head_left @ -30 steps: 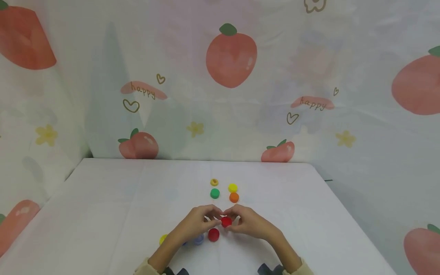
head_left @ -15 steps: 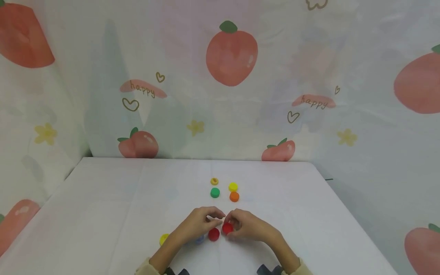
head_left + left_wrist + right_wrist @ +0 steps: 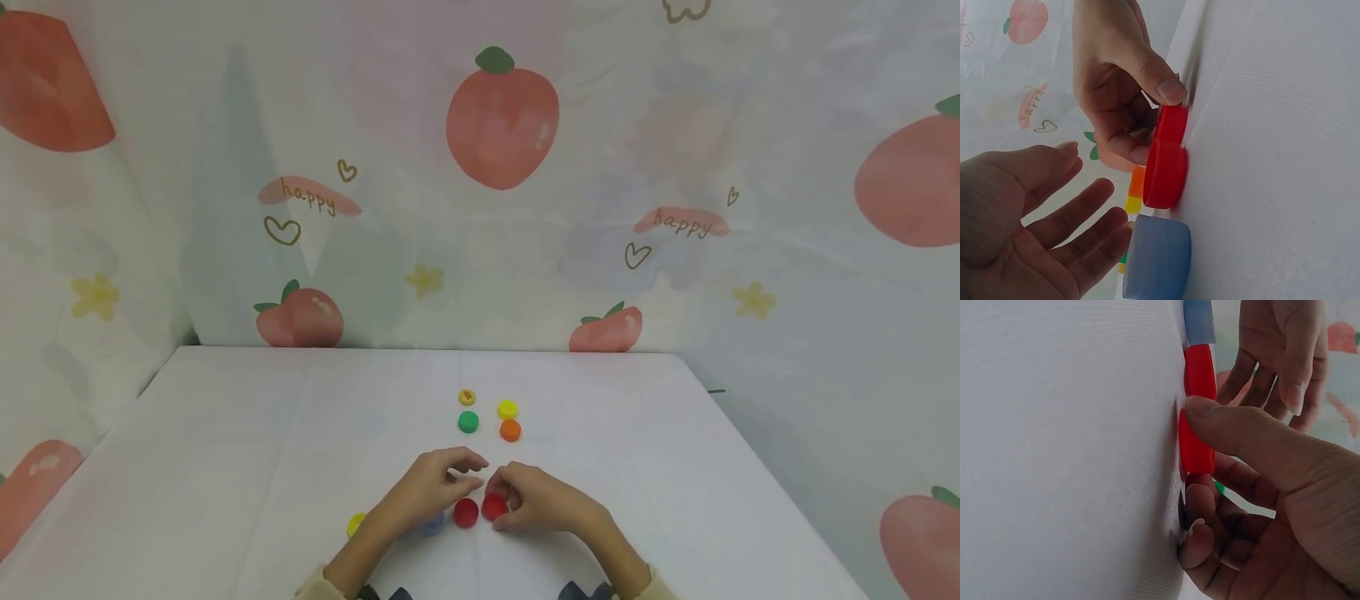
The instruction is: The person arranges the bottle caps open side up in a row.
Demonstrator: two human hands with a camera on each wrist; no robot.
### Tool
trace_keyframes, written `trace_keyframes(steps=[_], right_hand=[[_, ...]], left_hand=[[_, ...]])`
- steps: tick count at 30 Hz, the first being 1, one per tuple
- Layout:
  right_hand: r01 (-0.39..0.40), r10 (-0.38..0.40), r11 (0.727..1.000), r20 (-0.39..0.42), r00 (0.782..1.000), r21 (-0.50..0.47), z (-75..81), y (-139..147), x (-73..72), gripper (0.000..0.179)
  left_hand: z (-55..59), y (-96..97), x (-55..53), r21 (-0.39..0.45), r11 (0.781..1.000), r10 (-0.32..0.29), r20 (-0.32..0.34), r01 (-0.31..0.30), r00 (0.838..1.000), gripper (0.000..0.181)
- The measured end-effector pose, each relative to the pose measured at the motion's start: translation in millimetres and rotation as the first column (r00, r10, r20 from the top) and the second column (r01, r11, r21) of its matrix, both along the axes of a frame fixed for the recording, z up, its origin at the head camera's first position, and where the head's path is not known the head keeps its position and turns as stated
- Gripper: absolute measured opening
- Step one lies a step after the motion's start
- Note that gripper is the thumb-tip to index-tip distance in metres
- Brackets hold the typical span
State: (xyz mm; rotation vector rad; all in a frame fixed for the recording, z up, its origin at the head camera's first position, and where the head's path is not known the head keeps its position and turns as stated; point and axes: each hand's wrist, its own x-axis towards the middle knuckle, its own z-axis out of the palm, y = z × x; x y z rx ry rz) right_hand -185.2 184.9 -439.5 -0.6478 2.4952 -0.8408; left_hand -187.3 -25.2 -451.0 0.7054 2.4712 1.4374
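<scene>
My right hand [image 3: 543, 497] pinches a red bottle cap [image 3: 493, 507] by its edge, thumb on one side and fingers on the other. Directly left of it lies a second red cap [image 3: 466, 513]; in the left wrist view the two look side by side at the table surface. Relaxed and holding nothing, my left hand [image 3: 437, 483] hovers over the left of that second cap, its thumb and fingers apart. Beyond the red caps in the left wrist view sits a blue cap [image 3: 1159, 257], partly under the left hand in the head view.
A yellow cap [image 3: 356, 523] lies left of my left forearm. Farther back stand a green cap [image 3: 468, 422], an orange cap [image 3: 510, 430], another yellow cap [image 3: 507, 409] and a small marked yellow cap [image 3: 467, 397]. A white cloth [image 3: 637, 433] covers the table.
My right hand has brought its red cap back toward me, down beside the other red one. The left hand's fingers, close to that cap at first, are now apart from it.
</scene>
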Motion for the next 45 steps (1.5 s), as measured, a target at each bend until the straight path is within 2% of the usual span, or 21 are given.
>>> trace_keyframes(steps=[6, 12, 19, 24, 32, 38, 45], right_hand=[[-0.023, 0.023, 1.000, -0.005, 1.000, 0.006, 1.1, 0, -1.6, 0.036], [-0.042, 0.042, 0.999, -0.011, 0.999, -0.012, 4.8, 2, -2.0, 0.034], [-0.031, 0.030, 0.999, -0.107, 0.994, -0.015, 7.8, 3, -5.3, 0.035], [0.010, -0.018, 0.999, -0.207, 0.978, -0.044, 10.4, 4, -15.6, 0.033], [0.049, -0.055, 0.998, -0.316, 0.947, -0.028, 16.5, -3, -35.2, 0.034], [0.103, -0.107, 0.994, -0.331, 0.937, -0.030, 21.3, -13, -51.8, 0.035], [0.183, -0.173, 0.983, -0.317, 0.932, 0.001, 20.1, -23, -65.6, 0.036]], left_hand=[[0.8, 0.1, -1.2, 0.002, 1.000, 0.016, 0.015, -0.016, 1.000, 0.024], [0.4, 2.0, -1.6, 0.000, 1.000, 0.002, 0.021, -0.002, 1.000, 0.022], [1.9, -0.5, -5.1, -0.014, 1.000, 0.003, -0.053, -0.004, 0.999, 0.024], [6.0, -5.4, -14.5, -0.053, 0.996, 0.067, -0.109, -0.073, 0.992, 0.029], [16.2, -12.2, -35.0, -0.103, 0.983, 0.141, -0.108, -0.152, 0.984, 0.029], [21.5, -12.1, -50.6, -0.124, 0.974, 0.172, -0.131, -0.188, 0.976, 0.030], [20.5, -8.1, -60.4, -0.171, 0.963, 0.184, -0.156, -0.210, 0.971, 0.031]])
